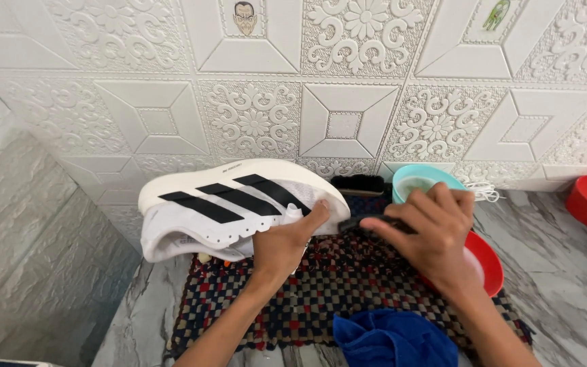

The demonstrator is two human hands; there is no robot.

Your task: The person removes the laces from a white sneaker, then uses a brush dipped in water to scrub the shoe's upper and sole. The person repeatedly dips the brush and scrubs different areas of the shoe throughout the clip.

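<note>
Your right hand (436,234) hides most of the brush (365,222): only a dark, blurred end pokes out at the fingers, which are wrapped tight around it, beside the shoe's (232,204) end. The shoe's far side and opening cannot be seen. Your left hand (285,246) is clamped on the shoe, thumb pressed against its side, holding it on edge above the mat (321,285). The shoe is white, mesh-like on the upper, with three black slanted stripes and a thick smooth sole turned toward the wall. The mat is woven in small red, dark and pale checks and lies on a grey marbled surface (545,272). A blue cloth (392,336), crumpled, is cut off at the bottom edge. Behind your right hand, partly hidden, stand a teal bowl (416,178) and a red bowl (487,261); a second, black-bristled brush (358,183) lies against the embossed white wall.
</note>
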